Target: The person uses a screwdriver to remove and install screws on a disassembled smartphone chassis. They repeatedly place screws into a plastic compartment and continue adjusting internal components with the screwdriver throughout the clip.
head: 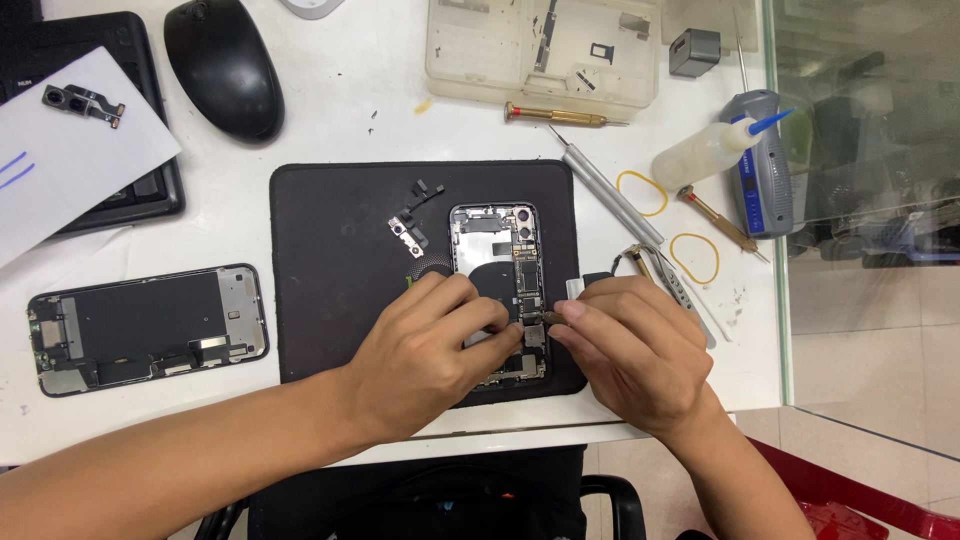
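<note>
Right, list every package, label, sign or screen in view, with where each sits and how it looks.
Detached phone screen panel: left of the black mat, lying back side up, dark with a metal shield.
Squeeze bottle: upper right of the table, lying tilted, translucent white with a blue nozzle; no label shows.
Sheet of paper: upper left, over a dark device, white with blue pen strokes.
Clear plastic tray: top centre, pale, compartmented.

The white worktop [330, 110] carries a black mat [340, 280], a black mouse [222, 62], a detached phone screen [148, 328], a clear parts tray [540, 50], screwdrivers [610, 192], rubber bands [642, 192] and a squeeze bottle [700, 150].
</note>
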